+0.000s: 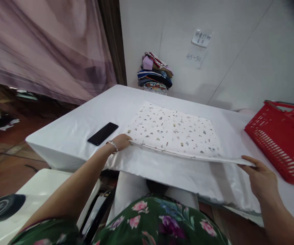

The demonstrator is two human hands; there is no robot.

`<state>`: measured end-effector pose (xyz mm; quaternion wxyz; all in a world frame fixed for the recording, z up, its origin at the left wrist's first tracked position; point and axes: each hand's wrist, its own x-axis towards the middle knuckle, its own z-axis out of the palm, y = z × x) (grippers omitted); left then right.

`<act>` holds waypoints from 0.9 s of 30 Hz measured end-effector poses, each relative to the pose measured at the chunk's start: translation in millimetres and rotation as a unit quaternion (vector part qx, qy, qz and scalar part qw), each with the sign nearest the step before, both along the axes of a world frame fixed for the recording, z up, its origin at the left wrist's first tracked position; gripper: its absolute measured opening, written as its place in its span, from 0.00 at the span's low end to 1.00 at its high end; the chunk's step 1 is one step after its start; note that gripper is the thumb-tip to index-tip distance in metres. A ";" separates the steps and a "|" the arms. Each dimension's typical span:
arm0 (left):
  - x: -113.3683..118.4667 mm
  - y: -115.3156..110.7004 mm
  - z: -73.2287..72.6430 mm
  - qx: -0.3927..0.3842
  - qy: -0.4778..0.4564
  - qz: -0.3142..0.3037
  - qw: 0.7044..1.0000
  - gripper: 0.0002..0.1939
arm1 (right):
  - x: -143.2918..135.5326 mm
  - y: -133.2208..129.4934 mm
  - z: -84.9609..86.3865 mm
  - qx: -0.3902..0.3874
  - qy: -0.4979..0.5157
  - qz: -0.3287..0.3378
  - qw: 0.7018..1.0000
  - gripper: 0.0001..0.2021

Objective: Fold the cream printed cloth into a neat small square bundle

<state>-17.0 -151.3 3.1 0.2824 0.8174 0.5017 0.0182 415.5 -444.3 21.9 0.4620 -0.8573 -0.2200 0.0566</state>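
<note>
A white cloth with small printed motifs (174, 131) lies on the white-covered table (67, 136), its near edge lifted and pulled into a long narrow strip. At the left end of that edge, my left hand (122, 142), with a silver bracelet at the wrist, pinches the fabric. My right hand (260, 177) grips the right end between thumb and fingers, out past the side of the flat part. A black phone (103, 133) lies just left of my left hand.
A red plastic basket (282, 139) stands at the table's right. Folded clothes (155, 73) are stacked at the back against the wall. A pinkish curtain (47, 44) hangs at the left. Below it, a white surface holds a dark round object (4, 208).
</note>
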 end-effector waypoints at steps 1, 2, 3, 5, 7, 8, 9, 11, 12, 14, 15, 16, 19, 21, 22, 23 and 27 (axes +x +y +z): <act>-2.1 -4.1 -0.6 0.010 -0.008 -0.009 1.000 0.17 | -1.9 -2.9 1.0 -0.043 -0.034 -0.008 0.998 0.25; -4.9 -9.4 -1.8 0.023 -0.019 -0.021 0.999 0.19 | -3.4 -6.6 0.9 -0.068 -0.055 -0.009 0.996 0.24; -8.6 -15.6 -3.5 0.038 -0.032 -0.036 0.998 0.20 | -4.5 -11.2 -1.0 -0.074 -0.067 -0.006 0.995 0.23; -18.4 -28.0 -9.4 0.075 -0.058 -0.068 0.993 0.22 | -4.4 -22.8 -11.5 -0.065 -0.088 0.014 0.994 0.21; -30.9 -37.2 -18.0 0.123 -0.064 -0.071 0.988 0.24 | -0.9 -36.7 -31.7 -0.055 -0.113 0.056 0.991 0.18; -37.9 -39.7 -22.8 0.146 -0.062 -0.065 0.985 0.25 | 2.3 -43.9 -44.4 -0.054 -0.123 0.094 0.986 0.17; -45.1 -40.6 -27.6 0.167 -0.055 -0.057 0.983 0.25 | 6.2 -50.9 -57.8 -0.057 -0.134 0.134 0.980 0.16; -59.2 -38.8 -35.9 0.208 -0.040 -0.036 0.977 0.25 | 15.4 -63.2 -83.0 -0.087 -0.151 0.199 0.964 0.16; -65.8 -36.9 -39.1 0.224 -0.033 -0.026 0.974 0.24 | 20.0 -68.0 -93.2 -0.106 -0.161 0.216 0.957 0.17; -76.9 -33.3 -43.4 0.243 -0.023 -0.001 0.970 0.23 | 27.7 -74.6 -106.8 -0.136 -0.186 0.227 0.946 0.18; -81.2 -32.1 -44.7 0.247 -0.020 0.009 0.969 0.23 | 30.4 -76.3 -110.2 -0.144 -0.200 0.226 0.942 0.18; -84.5 -31.5 -45.6 0.248 -0.018 0.015 0.968 0.23 | 32.3 -77.2 -111.7 -0.150 -0.214 0.225 0.938 0.18; -89.2 -32.1 -47.1 0.239 -0.007 0.018 0.971 0.23 | 32.9 -77.1 -110.3 -0.173 -0.235 0.238 0.926 0.18; -89.6 -32.5 -47.8 0.226 0.004 0.019 0.974 0.22 | 30.5 -76.6 -108.2 -0.195 -0.233 0.256 0.918 0.17; -89.7 -32.2 -48.3 0.219 0.007 0.019 0.975 0.22 | 29.0 -76.5 -107.4 -0.203 -0.233 0.261 0.915 0.17; -90.0 -31.5 -48.9 0.215 0.007 0.016 0.976 0.23 | 27.6 -76.5 -106.8 -0.208 -0.233 0.262 0.913 0.17; -97.4 -24.4 -53.4 0.205 -0.012 0.009 0.979 0.23 | 24.5 -75.4 -102.5 -0.211 -0.235 0.268 0.910 0.17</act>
